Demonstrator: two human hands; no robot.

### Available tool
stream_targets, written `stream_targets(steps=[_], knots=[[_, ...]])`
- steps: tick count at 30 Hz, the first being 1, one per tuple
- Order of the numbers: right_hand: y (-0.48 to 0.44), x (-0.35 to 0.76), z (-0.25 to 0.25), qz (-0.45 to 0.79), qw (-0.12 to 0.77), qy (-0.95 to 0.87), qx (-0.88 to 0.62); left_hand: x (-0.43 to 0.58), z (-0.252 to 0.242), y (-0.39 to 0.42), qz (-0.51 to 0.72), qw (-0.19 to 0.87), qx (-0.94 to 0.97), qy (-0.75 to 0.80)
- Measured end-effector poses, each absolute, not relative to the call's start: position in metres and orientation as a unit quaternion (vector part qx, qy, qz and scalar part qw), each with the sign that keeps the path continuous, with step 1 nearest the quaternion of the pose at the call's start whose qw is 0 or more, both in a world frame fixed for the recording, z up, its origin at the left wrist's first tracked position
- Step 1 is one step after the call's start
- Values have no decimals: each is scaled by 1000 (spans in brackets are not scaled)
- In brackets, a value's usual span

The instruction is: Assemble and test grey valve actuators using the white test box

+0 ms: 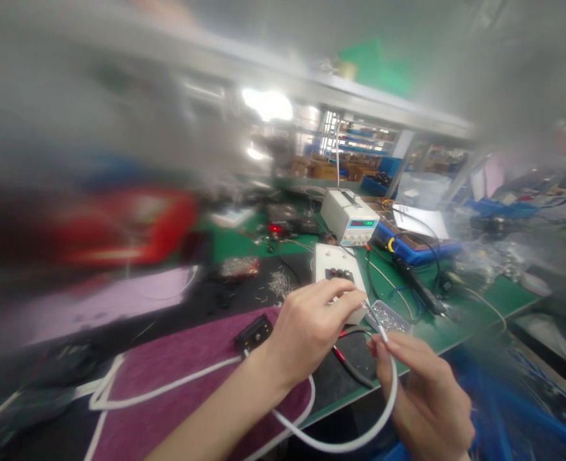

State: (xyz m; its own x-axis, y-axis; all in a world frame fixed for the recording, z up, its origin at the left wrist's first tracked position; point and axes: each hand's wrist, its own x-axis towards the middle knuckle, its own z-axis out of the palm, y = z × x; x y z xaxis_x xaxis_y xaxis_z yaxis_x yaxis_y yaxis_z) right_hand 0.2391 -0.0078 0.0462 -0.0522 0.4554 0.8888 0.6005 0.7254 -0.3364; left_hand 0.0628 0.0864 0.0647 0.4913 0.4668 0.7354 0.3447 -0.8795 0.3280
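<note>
A white cable (392, 378) loops up from the bench, and my right hand (422, 384) pinches it near its end between thumb and fingers. Thin wires come out of that end and run to my left hand (314, 320), whose fingertips are closed on them. Just beyond my left hand stands a white box (335, 256) with dark terminals on top, partly covered by the hand. A black plug-like block (254, 333) lies on a purple cloth (182, 365), with white cable leading from it. Beside my fingers, a clear tray (389, 317) holds small metal parts.
A bench power supply (350, 218) with a lit display stands at the back. Right of it are a blue case (408, 240), papers (420, 221) and a black handled tool (420, 288). Loose metal pins (280, 283) lie on a black mat. A red bin (134, 224) is blurred at left.
</note>
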Motion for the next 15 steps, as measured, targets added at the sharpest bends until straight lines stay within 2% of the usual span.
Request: stream_targets(steps=[4,10,15], knots=[[0,242,51,-68,574,-730,-366,65,56,96,463,66,856,219],[28,267,61,-98,476,-779,-396,67,50,106,453,103,856,224],[49,281,65,-114,452,-799,-379,68,58,119,437,83,871,207]])
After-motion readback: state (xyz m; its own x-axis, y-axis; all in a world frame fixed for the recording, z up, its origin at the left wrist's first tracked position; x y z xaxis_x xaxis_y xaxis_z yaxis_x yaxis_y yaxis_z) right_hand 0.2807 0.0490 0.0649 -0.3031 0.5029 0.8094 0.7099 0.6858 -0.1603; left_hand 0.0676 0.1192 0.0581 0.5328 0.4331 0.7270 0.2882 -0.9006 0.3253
